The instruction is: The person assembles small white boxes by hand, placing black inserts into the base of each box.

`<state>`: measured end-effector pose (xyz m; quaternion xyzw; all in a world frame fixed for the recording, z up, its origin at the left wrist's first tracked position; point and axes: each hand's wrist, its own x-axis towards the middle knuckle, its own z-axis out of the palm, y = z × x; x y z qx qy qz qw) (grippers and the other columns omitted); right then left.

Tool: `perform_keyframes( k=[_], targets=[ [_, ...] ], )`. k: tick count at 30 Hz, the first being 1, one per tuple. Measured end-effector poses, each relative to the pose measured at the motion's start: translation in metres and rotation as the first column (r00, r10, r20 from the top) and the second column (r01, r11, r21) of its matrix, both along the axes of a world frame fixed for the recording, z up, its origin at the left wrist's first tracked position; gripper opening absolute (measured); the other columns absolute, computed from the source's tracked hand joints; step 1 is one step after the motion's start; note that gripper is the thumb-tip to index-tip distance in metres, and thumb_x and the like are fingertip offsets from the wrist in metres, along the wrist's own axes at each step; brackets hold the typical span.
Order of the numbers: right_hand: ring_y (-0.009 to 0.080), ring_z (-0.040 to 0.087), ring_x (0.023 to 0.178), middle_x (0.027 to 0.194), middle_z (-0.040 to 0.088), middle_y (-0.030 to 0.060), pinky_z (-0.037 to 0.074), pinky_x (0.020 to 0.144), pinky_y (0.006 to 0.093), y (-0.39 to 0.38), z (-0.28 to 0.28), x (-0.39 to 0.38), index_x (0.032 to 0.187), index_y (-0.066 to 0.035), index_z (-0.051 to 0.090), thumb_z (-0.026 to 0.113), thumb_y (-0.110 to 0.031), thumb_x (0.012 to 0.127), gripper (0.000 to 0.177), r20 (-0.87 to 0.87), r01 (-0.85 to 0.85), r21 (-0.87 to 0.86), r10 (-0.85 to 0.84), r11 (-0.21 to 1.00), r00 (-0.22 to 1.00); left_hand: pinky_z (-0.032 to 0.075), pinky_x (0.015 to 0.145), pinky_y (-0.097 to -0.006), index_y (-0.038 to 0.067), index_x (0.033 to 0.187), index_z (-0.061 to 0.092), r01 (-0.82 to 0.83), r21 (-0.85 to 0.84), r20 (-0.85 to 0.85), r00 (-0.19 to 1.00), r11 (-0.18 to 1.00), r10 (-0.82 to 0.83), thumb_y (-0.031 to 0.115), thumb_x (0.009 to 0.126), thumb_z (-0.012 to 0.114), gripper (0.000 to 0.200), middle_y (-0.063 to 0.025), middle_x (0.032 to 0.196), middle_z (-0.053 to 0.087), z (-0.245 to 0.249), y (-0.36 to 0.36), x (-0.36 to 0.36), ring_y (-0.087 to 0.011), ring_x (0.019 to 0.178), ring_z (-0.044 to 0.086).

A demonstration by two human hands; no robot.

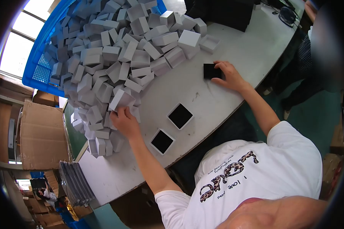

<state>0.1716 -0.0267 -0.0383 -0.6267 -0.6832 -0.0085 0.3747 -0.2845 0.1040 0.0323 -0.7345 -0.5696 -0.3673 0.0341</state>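
My left hand (125, 121) has its fingers closed on the edge of a small white box (122, 100) at the near side of a large heap of white boxes (141, 57). Farther right, my right hand (230, 76) grips a black square pad (210, 71) between thumb and fingers, at the table surface. Between my arms lie two white boxes with black inside: one box (180, 116) nearer the middle, the other box (163, 141) close to my left forearm.
A blue plastic crate (38, 63) stands behind the heap on the white table (233, 45). Black material (229, 15) lies at the far end. Stacked grey sheets (76, 183) and a cardboard box (44, 133) are at left. Another person (305, 57) stands at right.
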Motion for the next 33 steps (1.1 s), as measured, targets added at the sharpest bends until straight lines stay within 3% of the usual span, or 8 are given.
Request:
perform_keyframes(
  k=[6, 8, 13, 17, 20, 23, 30, 33],
  targets=[
    [0.0369, 0.060, 0.125, 0.138, 0.063, 0.0154, 0.052, 0.102, 0.0440, -0.004, 0.009, -0.008, 0.127, -0.006, 0.062, 0.083, -0.029, 0.089, 0.049, -0.181, 0.049, 0.048, -0.040, 0.998, 0.983, 0.049, 0.096, -0.0480, -0.001, 0.111, 0.067, 0.469, -0.201, 0.217, 0.878, 0.860, -0.428, 0.021, 0.099, 0.072, 0.026, -0.0258, 0.126, 0.056, 0.030, -0.090, 0.124, -0.0462, 0.108, 0.061],
    [0.0364, 0.060, 0.127, 0.141, 0.062, 0.0147, 0.052, 0.103, 0.0443, -0.004, 0.012, -0.011, 0.132, -0.009, 0.065, 0.083, -0.028, 0.089, 0.050, -0.256, 0.039, 0.081, -0.017, 0.996, 0.967, 0.051, 0.097, -0.0480, -0.001, 0.111, 0.066, 0.496, -0.502, 0.204, 0.864, 0.708, -0.460, 0.023, 0.094, 0.078, 0.032, -0.0278, 0.134, 0.049, 0.032, -0.106, 0.149, -0.0466, 0.112, 0.061],
    [0.0327, 0.057, 0.134, 0.150, 0.058, 0.0126, 0.051, 0.107, 0.0446, -0.020, 0.033, -0.028, 0.131, -0.018, 0.074, 0.086, -0.022, 0.085, 0.047, -0.174, -0.178, 0.220, 0.219, 0.959, 0.960, 0.050, 0.100, -0.0493, 0.001, 0.107, 0.065, 0.490, -0.559, 0.079, 0.835, 0.669, -0.545, 0.026, 0.081, 0.089, 0.043, -0.0243, 0.146, 0.046, -0.010, -0.093, 0.160, -0.0431, 0.119, 0.062],
    [0.0371, 0.054, 0.136, 0.154, 0.055, 0.0121, 0.049, 0.110, 0.0456, -0.022, 0.051, -0.051, 0.122, -0.021, 0.079, 0.090, -0.019, 0.079, 0.045, 0.016, -0.408, 0.165, 0.411, 0.898, 0.912, 0.038, 0.112, -0.0523, 0.006, 0.128, 0.061, 0.537, -0.350, -0.134, 0.783, 0.768, -0.608, 0.030, 0.073, 0.094, 0.069, -0.0217, 0.148, 0.052, -0.025, -0.093, 0.155, -0.0383, 0.126, 0.059],
    [0.0376, 0.055, 0.135, 0.154, 0.055, 0.0122, 0.049, 0.111, 0.0469, -0.014, 0.047, -0.062, 0.116, -0.018, 0.080, 0.089, -0.020, 0.078, 0.039, 0.001, -0.522, 0.079, 0.524, 0.849, 0.852, 0.028, 0.117, -0.0538, 0.010, 0.154, 0.041, 0.521, -0.435, 0.178, 0.850, 0.735, -0.497, 0.034, 0.070, 0.096, 0.103, -0.0204, 0.144, 0.058, -0.018, -0.100, 0.156, -0.0345, 0.131, 0.056],
    [0.0337, 0.052, 0.140, 0.152, 0.057, 0.0106, 0.045, 0.116, 0.0497, -0.003, 0.032, -0.069, 0.112, -0.016, 0.081, 0.085, -0.022, 0.084, 0.029, -0.079, -0.631, 0.018, 0.631, 0.775, 0.772, 0.030, 0.116, -0.0540, 0.012, 0.167, 0.017, 0.488, -0.473, 0.143, 0.864, 0.734, -0.483, 0.038, 0.067, 0.097, 0.130, -0.0188, 0.142, 0.058, -0.027, -0.097, 0.155, -0.0331, 0.132, 0.055],
    [0.0247, 0.042, 0.152, 0.138, 0.069, -0.0027, 0.015, 0.128, 0.0628, -0.014, 0.028, -0.066, 0.117, -0.016, 0.080, 0.069, -0.032, 0.099, 0.026, 0.186, -0.433, -0.067, 0.438, 0.899, 0.880, 0.032, 0.115, -0.0532, 0.024, 0.161, 0.042, 0.488, -0.342, -0.111, 0.827, 0.803, -0.551, 0.049, 0.078, 0.087, 0.098, -0.0141, 0.136, 0.061, -0.031, -0.102, 0.157, -0.0302, 0.132, 0.054],
    [0.0269, 0.047, 0.148, 0.134, 0.071, 0.0006, 0.026, 0.125, 0.0586, -0.017, 0.028, -0.063, 0.119, -0.014, 0.078, 0.068, -0.031, 0.100, 0.028, 0.162, -0.437, -0.104, 0.449, 0.894, 0.879, 0.031, 0.115, -0.0557, 0.028, 0.153, 0.056, 0.475, -0.332, -0.181, 0.816, 0.815, -0.549, 0.051, 0.081, 0.084, 0.081, -0.0135, 0.140, 0.057, -0.035, -0.103, 0.159, -0.0307, 0.136, 0.050]
  ],
)
